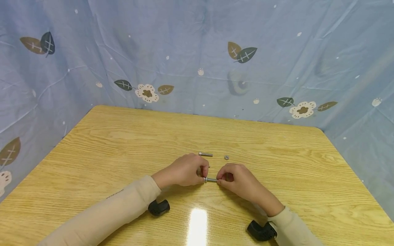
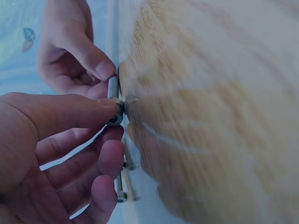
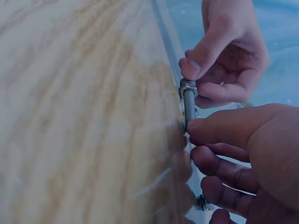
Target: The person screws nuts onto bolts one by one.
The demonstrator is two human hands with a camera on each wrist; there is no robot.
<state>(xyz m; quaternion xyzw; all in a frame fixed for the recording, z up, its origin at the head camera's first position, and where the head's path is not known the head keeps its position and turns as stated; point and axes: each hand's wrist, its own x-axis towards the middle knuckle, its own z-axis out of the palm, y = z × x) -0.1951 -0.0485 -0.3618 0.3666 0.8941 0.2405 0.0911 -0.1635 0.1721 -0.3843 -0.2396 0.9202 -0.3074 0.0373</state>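
In my head view, my left hand (image 1: 186, 170) pinches the bolt (image 1: 212, 180) at its head end and my right hand (image 1: 239, 180) pinches its tip, mid-table (image 1: 138, 136). It points to 3 o'clock; beyond lie a second bolt (image 1: 205, 154) near 12 and a loose nut (image 1: 226, 157) at 1. In my left wrist view, the round socket head sits at 6 o'clock, shank toward 12. In my right wrist view, the metal hex nut (image 3: 188, 86) touches the left fingertips; the ridged, threaded shank runs to 6.
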